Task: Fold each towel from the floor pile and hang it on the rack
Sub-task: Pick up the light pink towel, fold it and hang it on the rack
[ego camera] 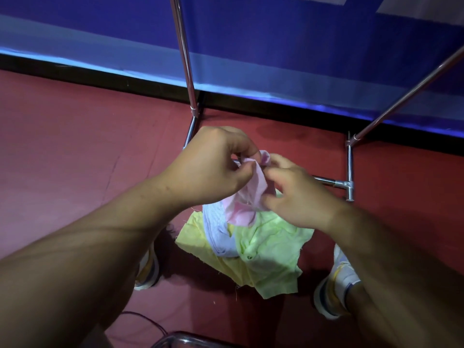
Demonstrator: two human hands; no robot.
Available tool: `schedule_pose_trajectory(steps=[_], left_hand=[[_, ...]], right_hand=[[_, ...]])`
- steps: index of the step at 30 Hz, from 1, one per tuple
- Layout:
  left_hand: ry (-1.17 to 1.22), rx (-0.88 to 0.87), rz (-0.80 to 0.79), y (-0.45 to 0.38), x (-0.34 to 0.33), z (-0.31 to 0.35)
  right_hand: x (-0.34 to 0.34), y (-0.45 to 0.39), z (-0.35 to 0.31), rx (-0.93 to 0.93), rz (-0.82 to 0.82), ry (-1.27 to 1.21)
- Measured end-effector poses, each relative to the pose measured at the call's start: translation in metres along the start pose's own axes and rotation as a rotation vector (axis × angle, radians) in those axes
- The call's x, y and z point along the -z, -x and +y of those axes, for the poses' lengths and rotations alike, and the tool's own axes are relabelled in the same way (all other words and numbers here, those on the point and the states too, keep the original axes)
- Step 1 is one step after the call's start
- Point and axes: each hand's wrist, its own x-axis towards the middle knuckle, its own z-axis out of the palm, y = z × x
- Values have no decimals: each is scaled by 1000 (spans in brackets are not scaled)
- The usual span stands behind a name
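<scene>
Where towels lie, red floor (75, 151)

A pale pink towel (253, 194) was seen above a yellow towel (200, 237), a light green towel (271, 249) and a lavender, faintly ribbed one (221, 234). The floor (75, 151) was dull red, the wall (276, 46) blue, the rack (185, 59) chrome.

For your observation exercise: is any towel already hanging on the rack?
No, the rack bars in view are bare, and the pink towel is in both hands.
</scene>
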Motion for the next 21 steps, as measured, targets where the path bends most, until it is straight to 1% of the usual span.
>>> schedule_pose_trajectory(steps=[2, 3, 5, 8, 9, 11, 13, 15, 16, 18, 19, 21], left_hand=[[-20, -21, -5, 0, 1, 1], [-26, -33, -6, 0, 2, 1], [-21, -47, -13, 0, 3, 1], [-32, -63, -48, 2, 5, 1], [-49, -74, -59, 2, 6, 1], [-76, -87, -74, 2, 7, -2], [-69, -83, -83, 3, 8, -3], [-13, -78, -105, 3, 8, 1], [20, -83, -125, 4, 6, 4], [57, -110, -173, 6, 2, 9], [60, -126, -194, 7, 0, 10], [55, -143, -213, 9, -2, 9]], right_hand=[[-11, -2, 2, 1, -52, -3], [-15, -4, 5, -1, -68, 42], [-20, -7, 12, -58, -102, 226], [-18, 0, 19, -264, -179, 532], [-16, 2, 20, -304, -176, 587], [-12, 2, 19, -337, -117, 627], [-13, -2, 16, -275, -95, 616], [-20, -6, 11, -200, -168, 629], [-24, -6, 7, -231, -215, 648], [-28, -3, 2, -391, -354, 730], [-28, -1, -3, -432, -401, 779], [-30, 0, -1, -448, -446, 826]])
